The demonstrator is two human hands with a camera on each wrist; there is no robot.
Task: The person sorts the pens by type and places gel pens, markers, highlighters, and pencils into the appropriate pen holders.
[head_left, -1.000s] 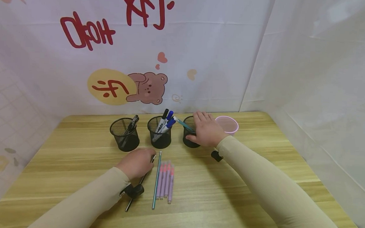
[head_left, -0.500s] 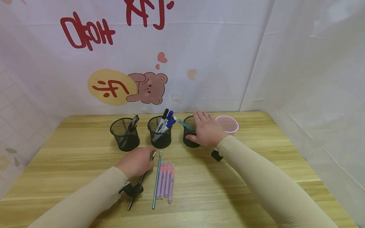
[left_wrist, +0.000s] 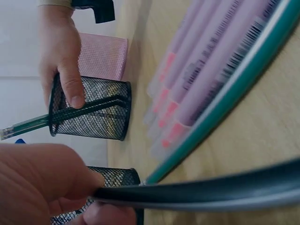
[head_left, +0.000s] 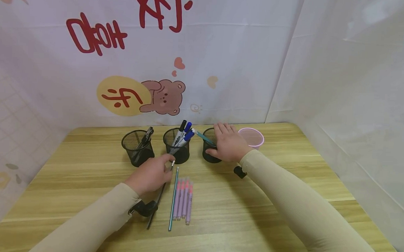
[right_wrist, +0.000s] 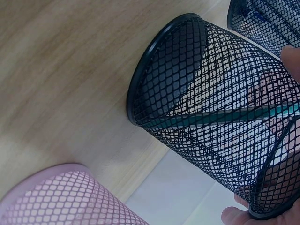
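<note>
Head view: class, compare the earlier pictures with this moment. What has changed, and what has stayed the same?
The left hand, already pinching the slim dark pencil, has moved it forward and slightly right. Nothing was let go. Unchanged: the right hand on the round black mesh cup, the slim teal pencil on the table, the lilac highlighters.

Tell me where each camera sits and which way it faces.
Head: on the head, facing forward and down at the table; left hand, right hand, sleeves show.
Left wrist: on that wrist, facing the dark pencil and purple pens; left hand near, right hand beyond.
Right wrist: on that wrist, facing a black cup; right hand partly shows.
Shared by wrist views: that cup, its green pencil, the pink cup.
</note>
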